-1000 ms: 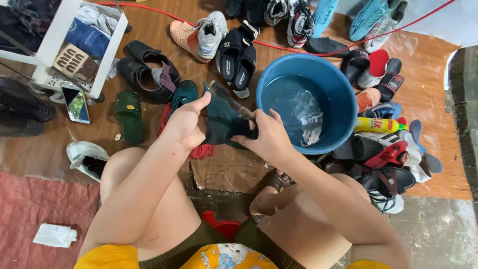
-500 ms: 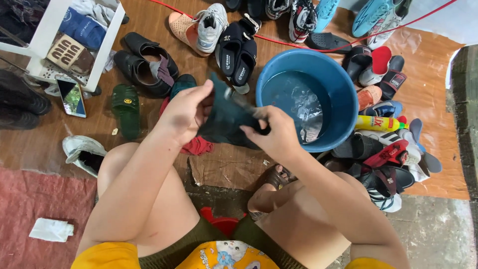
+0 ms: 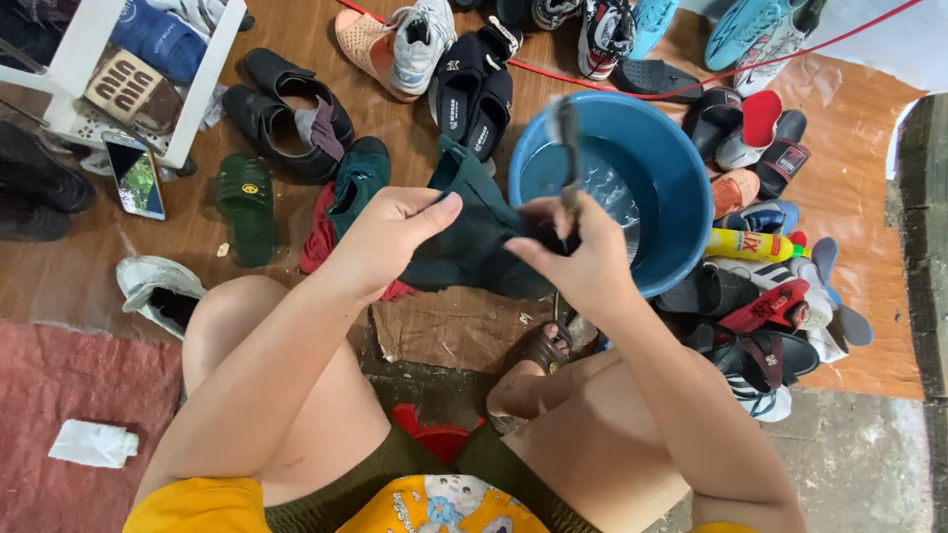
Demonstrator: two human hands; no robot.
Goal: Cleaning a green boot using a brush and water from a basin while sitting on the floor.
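Note:
My left hand point(image 3: 393, 235) grips a dark green shoe point(image 3: 472, 242) by its side and holds it up over my knees. My right hand point(image 3: 585, 265) is closed on a brush point(image 3: 567, 148), which stands blurred and upright, its lower end against the shoe. Just behind both hands sits a round blue basin point(image 3: 683, 183) with water in it. My bare knees frame the bottom of the view.
Many shoes and sandals lie around the basin on the brown floor. A yellow bottle point(image 3: 750, 245) lies right of the basin. A phone point(image 3: 133, 176) and a white shelf point(image 3: 202, 84) are at the left. Torn cardboard point(image 3: 454, 328) lies under my hands.
The brush in my right hand has swung up, so it now sticks up in front of the basin. My left hand has kept its grip on the shoe.

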